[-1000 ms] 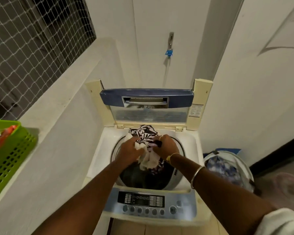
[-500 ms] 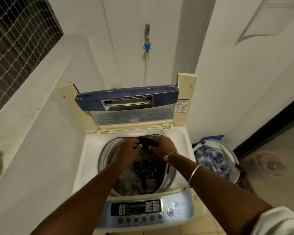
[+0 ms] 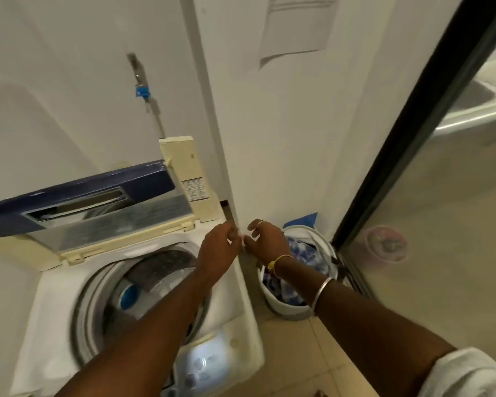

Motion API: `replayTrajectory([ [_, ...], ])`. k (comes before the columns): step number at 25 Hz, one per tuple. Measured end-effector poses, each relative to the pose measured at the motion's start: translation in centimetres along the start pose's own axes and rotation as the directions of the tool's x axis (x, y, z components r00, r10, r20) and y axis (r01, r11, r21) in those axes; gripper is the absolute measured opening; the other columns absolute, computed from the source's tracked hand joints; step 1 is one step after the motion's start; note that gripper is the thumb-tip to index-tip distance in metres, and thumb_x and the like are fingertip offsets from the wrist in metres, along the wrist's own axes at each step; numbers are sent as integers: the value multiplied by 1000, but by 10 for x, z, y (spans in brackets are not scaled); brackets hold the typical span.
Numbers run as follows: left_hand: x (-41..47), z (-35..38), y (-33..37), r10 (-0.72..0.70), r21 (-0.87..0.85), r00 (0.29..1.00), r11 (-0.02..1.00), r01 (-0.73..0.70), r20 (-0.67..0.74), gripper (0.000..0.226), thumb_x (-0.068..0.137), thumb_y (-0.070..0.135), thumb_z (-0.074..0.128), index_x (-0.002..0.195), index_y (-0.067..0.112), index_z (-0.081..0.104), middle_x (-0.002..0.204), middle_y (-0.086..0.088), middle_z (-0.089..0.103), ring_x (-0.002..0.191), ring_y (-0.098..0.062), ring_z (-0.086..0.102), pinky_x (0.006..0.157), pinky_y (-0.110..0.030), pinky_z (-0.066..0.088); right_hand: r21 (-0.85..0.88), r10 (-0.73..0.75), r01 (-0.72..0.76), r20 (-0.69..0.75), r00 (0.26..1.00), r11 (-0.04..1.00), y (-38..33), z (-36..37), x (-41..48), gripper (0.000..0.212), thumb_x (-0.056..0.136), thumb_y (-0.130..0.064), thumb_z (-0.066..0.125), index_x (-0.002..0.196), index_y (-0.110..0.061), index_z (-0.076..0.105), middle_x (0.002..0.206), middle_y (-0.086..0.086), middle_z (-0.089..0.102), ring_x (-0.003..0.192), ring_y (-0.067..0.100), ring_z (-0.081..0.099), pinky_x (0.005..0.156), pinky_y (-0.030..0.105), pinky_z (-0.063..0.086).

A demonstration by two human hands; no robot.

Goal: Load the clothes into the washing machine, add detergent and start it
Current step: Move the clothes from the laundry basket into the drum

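The white top-loading washing machine [image 3: 55,296] stands at lower left with its blue lid [image 3: 78,193] folded up. Its drum [image 3: 161,270] is blurred, with dark fabric low inside. My left hand [image 3: 218,247] hovers over the machine's right rear corner, fingers loosely curled, holding nothing. My right hand [image 3: 265,240] is close beside it, above the white laundry basket [image 3: 287,308] on the floor, also loosely curled and holding nothing. Blue and white clothes [image 3: 301,253] fill the basket.
The control panel [image 3: 204,362] is at the machine's front edge. A tap with a blue fitting [image 3: 142,91] is on the back wall. A white wall corner rises right behind my hands. A black door frame [image 3: 398,147] and a floor drain [image 3: 385,243] are at right.
Both hands let go of the patterned garment in the drum and moved up and right, out of the machine toward the basket. My view swung right.
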State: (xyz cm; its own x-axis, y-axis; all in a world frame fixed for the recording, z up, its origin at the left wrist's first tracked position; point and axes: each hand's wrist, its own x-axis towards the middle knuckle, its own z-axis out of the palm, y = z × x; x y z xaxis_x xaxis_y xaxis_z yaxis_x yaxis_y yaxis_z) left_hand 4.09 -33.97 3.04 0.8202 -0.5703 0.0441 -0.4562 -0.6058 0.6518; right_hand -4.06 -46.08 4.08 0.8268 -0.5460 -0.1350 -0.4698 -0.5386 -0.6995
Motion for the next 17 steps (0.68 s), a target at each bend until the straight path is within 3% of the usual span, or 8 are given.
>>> replayTrajectory([
  [3, 11, 46, 33, -40, -7, 998, 999, 40, 52, 9, 93, 28, 60, 102, 28, 61, 92, 10, 65, 79, -5, 61, 71, -24, 54, -13, 33, -32, 41, 999, 999, 53, -37, 12, 28, 89, -34, 66, 114, -20, 62, 108, 0, 66, 98, 19, 63, 83, 29, 48],
  [6, 23, 90, 56, -81, -18, 990, 996, 84, 116, 16, 94, 29, 61, 109, 25, 61, 98, 7, 64, 85, -8, 62, 71, -17, 48, -26, 76, -74, 66, 995, 997, 98, -66, 31, 30, 88, -32, 65, 116, -22, 63, 112, 2, 68, 102, 21, 64, 89, 31, 50],
  [9, 33, 124, 67, -86, -10, 976, 996, 90, 200, 20, 94, 29, 62, 111, 20, 62, 99, 5, 63, 89, -12, 61, 82, -26, 51, -102, 122, -110, 113, 986, 989, 136, -76, 53, 26, 88, -28, 63, 112, -20, 68, 108, 3, 70, 100, 22, 65, 83, 27, 47],
  [12, 54, 156, 58, -116, 16, 952, 993, 116, 283, 27, 93, 27, 62, 118, 17, 61, 106, 6, 60, 95, -11, 57, 87, -27, 49, -102, 181, -166, 161, 970, 981, 169, -72, 75, 26, 90, -28, 61, 114, -20, 67, 107, 2, 70, 99, 21, 66, 84, 27, 48],
  [17, 95, 223, 21, -144, 40, 883, 989, 142, 447, 27, 93, 26, 58, 120, 23, 58, 114, 3, 63, 101, -15, 61, 93, -40, 53, -133, 199, -170, 245, 949, 976, 225, -59, 116, 32, 94, -24, 58, 123, -12, 63, 121, 10, 65, 113, 27, 61, 93, 30, 44],
])
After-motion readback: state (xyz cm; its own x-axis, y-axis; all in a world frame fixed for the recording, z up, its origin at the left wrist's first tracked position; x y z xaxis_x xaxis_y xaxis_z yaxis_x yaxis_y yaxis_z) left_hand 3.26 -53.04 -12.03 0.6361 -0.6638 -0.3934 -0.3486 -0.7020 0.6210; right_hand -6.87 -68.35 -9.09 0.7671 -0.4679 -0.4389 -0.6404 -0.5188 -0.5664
